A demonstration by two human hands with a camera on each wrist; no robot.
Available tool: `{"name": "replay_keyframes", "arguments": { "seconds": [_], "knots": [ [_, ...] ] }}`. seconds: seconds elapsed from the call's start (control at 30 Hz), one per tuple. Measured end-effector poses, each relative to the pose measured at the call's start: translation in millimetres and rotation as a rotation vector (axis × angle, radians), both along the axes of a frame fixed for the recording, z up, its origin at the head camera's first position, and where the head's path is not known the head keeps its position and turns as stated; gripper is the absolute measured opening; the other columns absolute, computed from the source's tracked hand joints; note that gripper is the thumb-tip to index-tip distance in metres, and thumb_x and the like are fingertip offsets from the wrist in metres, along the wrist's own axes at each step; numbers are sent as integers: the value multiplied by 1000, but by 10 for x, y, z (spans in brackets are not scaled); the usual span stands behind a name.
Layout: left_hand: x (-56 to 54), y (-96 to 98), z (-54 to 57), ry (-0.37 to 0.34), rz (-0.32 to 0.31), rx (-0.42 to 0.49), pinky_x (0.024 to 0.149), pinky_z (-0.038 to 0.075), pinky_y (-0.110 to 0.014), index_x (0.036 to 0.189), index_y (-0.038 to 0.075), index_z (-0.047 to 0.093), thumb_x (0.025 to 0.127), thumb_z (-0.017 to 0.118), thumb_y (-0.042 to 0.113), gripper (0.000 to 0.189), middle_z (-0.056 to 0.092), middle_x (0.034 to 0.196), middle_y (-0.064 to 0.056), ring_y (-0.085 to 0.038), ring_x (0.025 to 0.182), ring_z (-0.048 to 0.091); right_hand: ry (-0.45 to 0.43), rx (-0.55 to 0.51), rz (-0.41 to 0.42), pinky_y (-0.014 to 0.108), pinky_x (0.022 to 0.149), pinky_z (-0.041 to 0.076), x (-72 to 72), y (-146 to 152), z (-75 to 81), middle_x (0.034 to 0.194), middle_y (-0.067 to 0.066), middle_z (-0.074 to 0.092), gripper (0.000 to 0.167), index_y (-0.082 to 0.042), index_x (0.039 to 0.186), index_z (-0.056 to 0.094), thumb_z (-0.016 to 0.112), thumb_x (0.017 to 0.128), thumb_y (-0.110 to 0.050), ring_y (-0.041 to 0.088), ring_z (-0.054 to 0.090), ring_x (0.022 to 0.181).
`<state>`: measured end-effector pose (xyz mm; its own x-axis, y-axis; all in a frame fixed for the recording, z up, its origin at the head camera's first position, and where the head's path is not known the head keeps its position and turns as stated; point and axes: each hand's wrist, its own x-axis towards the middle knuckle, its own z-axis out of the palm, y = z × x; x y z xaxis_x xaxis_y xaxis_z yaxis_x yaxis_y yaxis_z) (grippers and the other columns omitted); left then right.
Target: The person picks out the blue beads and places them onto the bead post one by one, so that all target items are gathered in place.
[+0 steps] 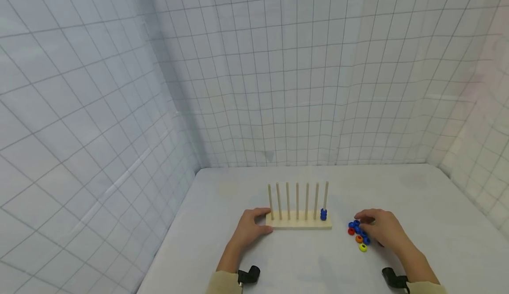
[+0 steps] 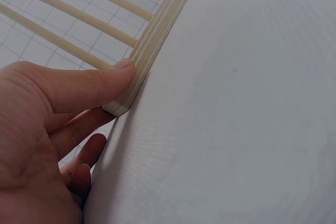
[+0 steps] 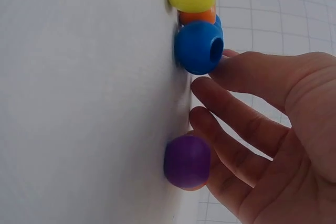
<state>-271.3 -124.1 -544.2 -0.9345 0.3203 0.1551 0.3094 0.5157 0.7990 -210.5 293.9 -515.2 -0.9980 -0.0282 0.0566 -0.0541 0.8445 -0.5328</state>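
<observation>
A pale wooden board with several upright pegs point(image 1: 298, 225) stands on the table. Blue beads point(image 1: 324, 215) are stacked on its rightmost peg. My left hand point(image 1: 248, 227) grips the board's left end, with the thumb on the front edge in the left wrist view. My right hand point(image 1: 383, 230) reaches into a cluster of loose beads, thumb and forefinger at the blue beads point(image 1: 357, 223); whether they pinch one is hidden. Close by lie a red bead point(image 1: 351, 231), an orange bead point(image 1: 359, 239) and a yellow bead point(image 1: 363, 247). Under the right fingers sits a purple bead point(image 3: 187, 162).
The white table point(image 1: 302, 267) meets grid-patterned curtains point(image 1: 278, 86) at the back and both sides. Black wrist cameras point(image 1: 249, 275) are strapped to both forearms. The loose beads lie to the right of the peg board.
</observation>
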Motion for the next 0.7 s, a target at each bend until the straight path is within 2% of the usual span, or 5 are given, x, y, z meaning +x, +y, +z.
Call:
{"name": "replay_keyframes", "arguments": {
  "seconds": [0.17,0.33,0.7],
  "knots": [
    [2,6,18,5,1,-4,109,37,-54,129,10,69,77,86,17,55,64,132,-8,-34,130,50,27,25,29,52,80,54,-10,-9,24,97,-1,70,26,-17,107,77,76,84,-5,22,65,89],
    [-21,26,36,6,1,15,110,36,-54,129,11,69,77,86,19,55,64,133,-7,-34,130,50,56,48,50,52,79,54,-30,7,55,93,-2,68,22,-18,102,78,77,84,-6,22,64,87],
    [3,21,12,-8,18,2,108,38,-54,129,13,70,77,87,19,55,65,131,-4,-31,126,50,20,51,25,50,78,54,-34,11,27,92,-1,67,17,-16,102,78,78,86,-11,21,62,84]
  ]
}}
